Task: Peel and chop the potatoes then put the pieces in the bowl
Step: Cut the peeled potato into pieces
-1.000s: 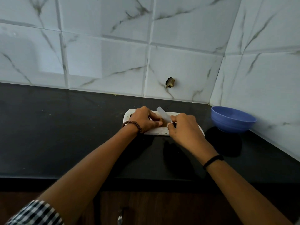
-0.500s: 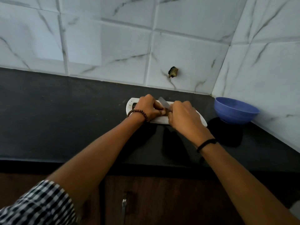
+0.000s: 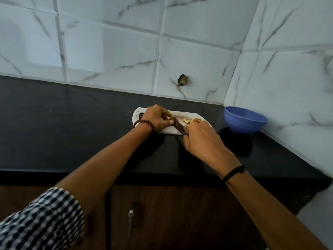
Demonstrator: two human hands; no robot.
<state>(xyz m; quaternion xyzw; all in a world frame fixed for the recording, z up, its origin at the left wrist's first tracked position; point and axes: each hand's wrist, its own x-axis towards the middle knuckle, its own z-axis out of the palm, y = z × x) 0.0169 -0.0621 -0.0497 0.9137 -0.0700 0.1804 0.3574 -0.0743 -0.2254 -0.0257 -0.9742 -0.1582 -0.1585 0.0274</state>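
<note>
**Right hand** (image 3: 201,139): clenched round the handle of a knife (image 3: 178,126). The blade runs forward and leftward from the thumb side of this hand, and its tip meets the fingertips of the left hand (image 3: 156,117).

**Left hand:** fingers curled, pinning a potato (image 3: 174,118) against the white cutting board (image 3: 168,131). The potato is largely hidden under the fingers.

**Potato pieces** (image 3: 186,121): pale and already cut, lying on the board just beyond the knuckles of the right hand.

**Wrists:** a beaded bracelet (image 3: 144,123) on the left, a black band (image 3: 234,171) on the right.

**Bowl** (image 3: 245,121): blue, standing on the black bench (image 3: 72,132) to the right of the right hand. It is apart from the board and near the corner of the tiled wall (image 3: 198,51).

**Checked sleeve** (image 3: 41,222): covers the left upper arm, behind the left hand.
</note>
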